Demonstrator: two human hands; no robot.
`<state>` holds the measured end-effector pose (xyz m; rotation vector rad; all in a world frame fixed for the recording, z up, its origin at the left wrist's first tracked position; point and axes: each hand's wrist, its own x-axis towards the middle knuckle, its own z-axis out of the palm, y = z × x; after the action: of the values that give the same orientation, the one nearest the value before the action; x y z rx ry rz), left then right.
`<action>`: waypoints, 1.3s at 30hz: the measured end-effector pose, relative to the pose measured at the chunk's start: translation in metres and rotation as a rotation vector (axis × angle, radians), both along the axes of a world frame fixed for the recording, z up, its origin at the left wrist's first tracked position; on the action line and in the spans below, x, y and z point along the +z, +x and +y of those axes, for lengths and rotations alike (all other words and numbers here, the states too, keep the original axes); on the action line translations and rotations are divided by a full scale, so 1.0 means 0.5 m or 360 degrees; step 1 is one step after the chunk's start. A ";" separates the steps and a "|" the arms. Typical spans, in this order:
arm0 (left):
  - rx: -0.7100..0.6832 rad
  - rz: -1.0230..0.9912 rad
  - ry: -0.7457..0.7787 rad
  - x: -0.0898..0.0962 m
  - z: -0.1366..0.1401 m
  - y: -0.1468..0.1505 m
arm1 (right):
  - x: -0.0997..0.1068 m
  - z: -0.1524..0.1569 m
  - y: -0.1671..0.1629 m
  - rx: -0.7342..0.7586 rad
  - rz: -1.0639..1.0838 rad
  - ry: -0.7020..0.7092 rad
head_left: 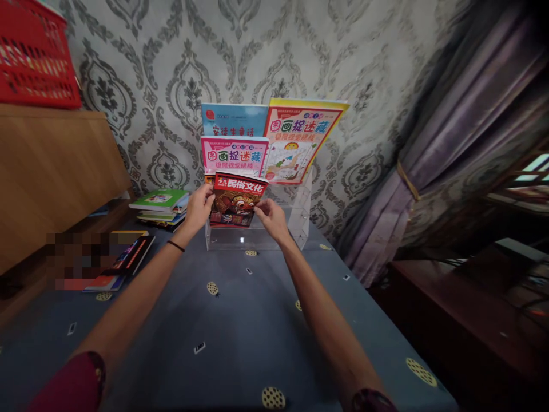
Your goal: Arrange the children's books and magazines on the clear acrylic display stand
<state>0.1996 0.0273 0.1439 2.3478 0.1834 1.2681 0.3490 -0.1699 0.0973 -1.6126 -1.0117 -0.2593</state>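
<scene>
Between my two hands is a dark book with a red title band (235, 203), held upright at the front of a clear acrylic book rack (300, 220). My left hand (200, 207) grips its left edge, fingers bent round it. At the right edge, my right hand (271, 217) pinches the book between thumb and fingers. Behind it stands a pink-covered book (234, 150), and further back a blue book (235, 117). A red and yellow book (295, 143) leans in the rack's right side. The rack's lower left is partly hidden by the held book.
Stacked books with a green one on top (158, 199) lie left of the rack. More books (132, 257) lie nearer, partly blurred out. A wooden cabinet (55, 171) bears a red basket (36, 63). A purple curtain (412, 166) hangs right of the blue patterned tablecloth (240, 320).
</scene>
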 end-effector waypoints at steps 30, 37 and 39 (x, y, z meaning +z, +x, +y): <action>0.0178 0.0483 0.0300 -0.016 0.041 -0.008 | 0.025 0.039 -0.006 -0.0289 -0.0286 -0.0651; 0.0177 0.0385 0.0269 -0.015 0.028 0.006 | 0.011 0.033 -0.016 -0.0338 -0.0316 -0.0596; 0.0169 0.0361 0.0268 -0.016 0.034 0.006 | 0.012 0.034 -0.018 -0.0308 -0.0324 -0.0557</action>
<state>0.2024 0.0444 0.1356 2.6582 0.2873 1.0994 0.3398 -0.1528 0.1032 -2.0384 -1.1000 -0.4008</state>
